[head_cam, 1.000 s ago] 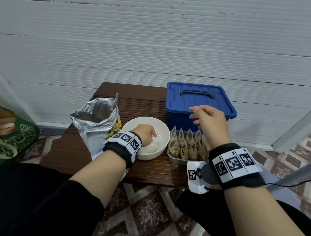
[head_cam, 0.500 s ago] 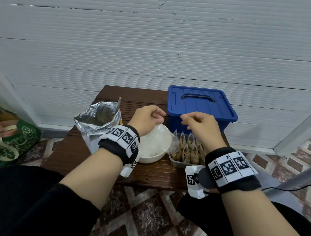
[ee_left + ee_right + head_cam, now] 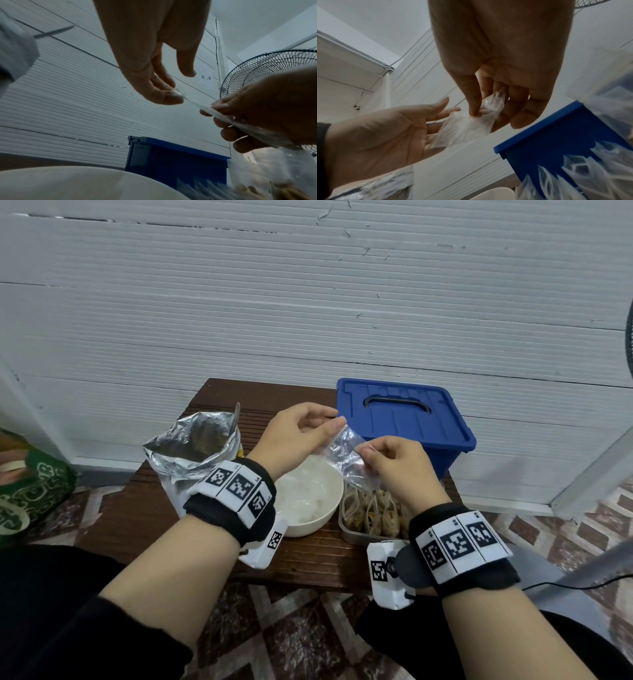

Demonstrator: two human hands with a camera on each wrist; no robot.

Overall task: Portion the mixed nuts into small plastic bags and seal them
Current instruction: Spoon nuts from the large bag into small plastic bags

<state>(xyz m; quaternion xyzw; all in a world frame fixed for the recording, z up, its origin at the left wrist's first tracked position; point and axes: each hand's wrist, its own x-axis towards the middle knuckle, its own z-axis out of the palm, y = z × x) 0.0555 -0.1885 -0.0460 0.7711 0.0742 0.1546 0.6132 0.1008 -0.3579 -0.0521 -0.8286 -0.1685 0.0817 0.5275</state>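
wooden table (image 3: pixel 144 518) before a white ribbed wall: your left hand (image 3: pixel 294 433), a second ago inside the white bowl (image 3: pixel 318 518), now pinches one corner of a clear small bag (image 3: pixel 346 453) above it; your right hand (image 3: pixel 400 467), moved off the blue box (image 3: pixel 411 419), pinches the other edge, fingers curled.

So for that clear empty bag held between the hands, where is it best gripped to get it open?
Probably at the top edge. The small clear bag is flat and limp, so the left hand and right hand best pinch opposite walls from either side and pull apart.
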